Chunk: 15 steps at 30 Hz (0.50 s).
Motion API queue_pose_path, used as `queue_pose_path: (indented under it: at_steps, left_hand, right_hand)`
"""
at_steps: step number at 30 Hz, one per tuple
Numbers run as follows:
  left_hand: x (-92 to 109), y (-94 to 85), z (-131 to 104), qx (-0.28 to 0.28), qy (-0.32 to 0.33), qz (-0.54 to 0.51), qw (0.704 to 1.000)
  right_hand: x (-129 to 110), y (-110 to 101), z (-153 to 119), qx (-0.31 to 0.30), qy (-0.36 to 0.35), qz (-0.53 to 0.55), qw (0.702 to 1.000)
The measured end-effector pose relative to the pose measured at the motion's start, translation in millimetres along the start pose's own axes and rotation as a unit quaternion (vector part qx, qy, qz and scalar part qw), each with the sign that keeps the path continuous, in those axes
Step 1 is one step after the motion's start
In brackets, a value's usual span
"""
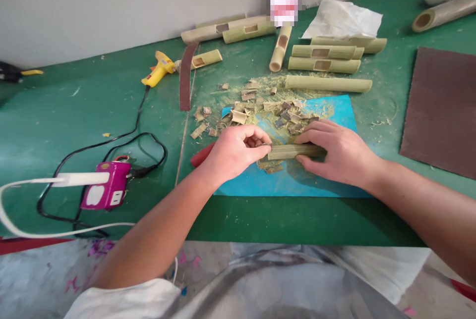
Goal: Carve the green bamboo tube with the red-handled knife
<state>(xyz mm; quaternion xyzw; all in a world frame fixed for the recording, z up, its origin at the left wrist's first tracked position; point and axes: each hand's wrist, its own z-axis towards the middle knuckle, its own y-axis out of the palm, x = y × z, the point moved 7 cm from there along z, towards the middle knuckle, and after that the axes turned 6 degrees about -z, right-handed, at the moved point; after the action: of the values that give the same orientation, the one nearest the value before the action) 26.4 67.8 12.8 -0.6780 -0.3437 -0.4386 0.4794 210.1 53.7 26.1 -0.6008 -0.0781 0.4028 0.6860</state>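
A short bamboo tube [282,151] lies across the blue sheet [238,187], and my right hand [332,153] is closed round its right part. My left hand [240,153] is at the tube's left end, with thumb and fingertips pinched on a small, thin, dark piece [265,144]. What that piece is cannot be made out. Part of a red object [202,155] shows beside my left wrist; the rest is hidden. Just beyond my hands is a heap of bamboo chips [240,117] and sawdust.
Several bamboo tubes [323,65], some notched, lie at the back. A yellow glue gun [159,70], a brown sandpaper strip [187,79] and a purple power adapter [106,185] with cables are on the left. A brown sheet [441,111] lies right, white paper [342,18] behind.
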Motion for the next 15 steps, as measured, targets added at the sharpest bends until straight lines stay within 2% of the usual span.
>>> queue_pose_path:
  at_steps: [15]
  left_hand:
    - [2.7, 5.4, -0.1, -0.001, 0.019, 0.007, 1.0]
  right_hand:
    - [-1.7, 1.6, 0.1, 0.008, -0.003, -0.001, 1.0]
